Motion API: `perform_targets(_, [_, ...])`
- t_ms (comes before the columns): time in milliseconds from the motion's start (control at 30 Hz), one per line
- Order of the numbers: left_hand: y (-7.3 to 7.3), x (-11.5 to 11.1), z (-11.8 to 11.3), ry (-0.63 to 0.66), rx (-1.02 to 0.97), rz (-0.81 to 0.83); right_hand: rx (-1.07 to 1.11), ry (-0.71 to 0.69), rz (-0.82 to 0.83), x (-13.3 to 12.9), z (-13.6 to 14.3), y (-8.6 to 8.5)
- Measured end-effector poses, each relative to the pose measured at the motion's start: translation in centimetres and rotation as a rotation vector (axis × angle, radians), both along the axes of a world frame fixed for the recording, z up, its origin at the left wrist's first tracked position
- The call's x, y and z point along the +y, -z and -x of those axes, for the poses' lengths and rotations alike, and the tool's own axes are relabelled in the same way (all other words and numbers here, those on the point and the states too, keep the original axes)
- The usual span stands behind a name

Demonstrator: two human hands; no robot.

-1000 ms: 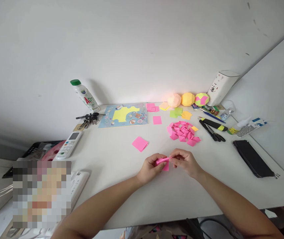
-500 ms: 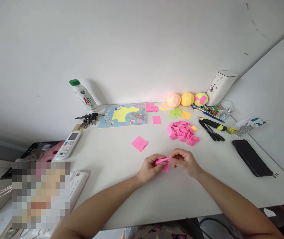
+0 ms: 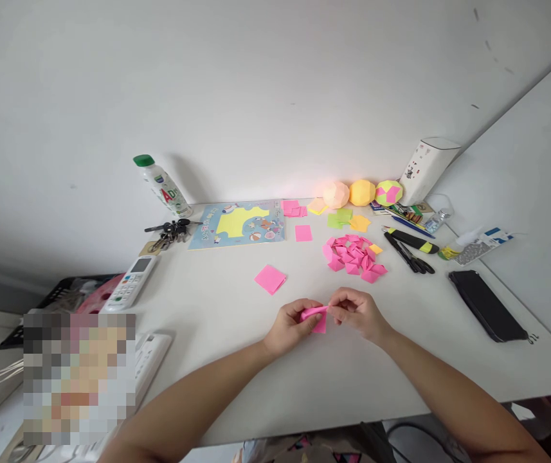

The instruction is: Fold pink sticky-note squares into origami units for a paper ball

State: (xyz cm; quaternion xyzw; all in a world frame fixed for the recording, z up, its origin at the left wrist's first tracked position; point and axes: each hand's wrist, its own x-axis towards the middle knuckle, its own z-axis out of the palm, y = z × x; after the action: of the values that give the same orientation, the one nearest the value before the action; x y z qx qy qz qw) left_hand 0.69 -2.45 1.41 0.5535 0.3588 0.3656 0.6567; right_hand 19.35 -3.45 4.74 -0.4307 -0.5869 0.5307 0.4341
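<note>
Between my hands is a pink paper square (image 3: 320, 323) with its upper part folded over. My left hand (image 3: 295, 326) is closed on its left side, the thumb lying across the paper. At the upper right corner of the paper, my right hand (image 3: 356, 312) pinches with thumb and forefinger. A small stack of pink squares (image 3: 270, 279) lies beyond my left hand. Past my right hand is a pile of folded pink pieces (image 3: 353, 256), with a small orange piece (image 3: 375, 249) at its edge.
Three paper balls (image 3: 362, 192) stand by the wall. To the right are scissors (image 3: 413, 260), a cutter (image 3: 416, 240) and a black pouch (image 3: 488, 305). At the left are a bottle (image 3: 165, 188), keys (image 3: 173, 229) and a remote (image 3: 132, 281). A blue sheet (image 3: 241, 223) lies at the back.
</note>
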Motion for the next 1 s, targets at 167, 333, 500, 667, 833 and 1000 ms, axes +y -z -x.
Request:
perform_targets(167, [-0.2, 0.0, -0.1, -0.013, 0.005, 0.010, -0.007, 0.003, -0.018, 0.0, 0.0, 0.0])
perform_targets(333, [-0.3, -0.1, -0.1, -0.024, 0.015, 0.000, -0.021, -0.005, -0.055, 0.1, -0.1, -0.1])
perform_targets(500, [-0.1, 0.0, -0.1, -0.028, 0.015, -0.020, -0.069, -0.017, -0.098, 0.0, -0.2, -0.4])
perform_targets(667, [0.0, 0.1, -0.1, -0.061, 0.029, 0.023, -0.116, -0.030, -0.183, -0.2, -0.2, -0.5])
perform_targets(833, [-0.2, 0.0, -0.2, -0.038, 0.033, 0.007, -0.275, 0.009, -0.340, -0.3, 0.1, 0.5])
perform_targets(1000, [-0.2, 0.0, -0.4, 0.007, -0.013, -0.010, -0.323, -0.008, -0.344, -0.2, 0.1, 1.5])
